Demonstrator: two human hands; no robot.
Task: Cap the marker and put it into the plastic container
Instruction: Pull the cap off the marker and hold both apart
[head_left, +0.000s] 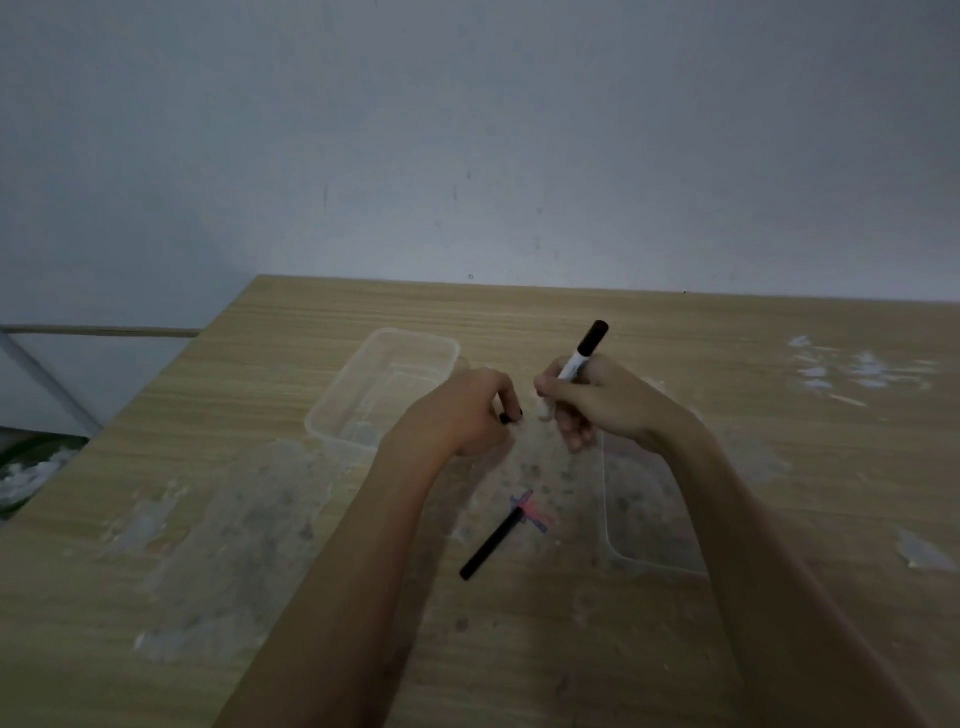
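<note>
My right hand (597, 402) grips a white marker with a black end (584, 351); that end points up and away, and the tip is hidden in my fingers. My left hand (462, 410) is curled around a small black piece, apparently the cap (510, 417), a short gap left of the right hand. A clear plastic container (337, 405) stands on the table just left of my left hand. Nothing shows inside it.
A black pen (491, 545) lies on the wooden table (260, 519) near a red and blue scribble (532, 512). A clear lid (639, 509) lies flat under my right forearm. White smears mark the tabletop. The table's left edge runs diagonally.
</note>
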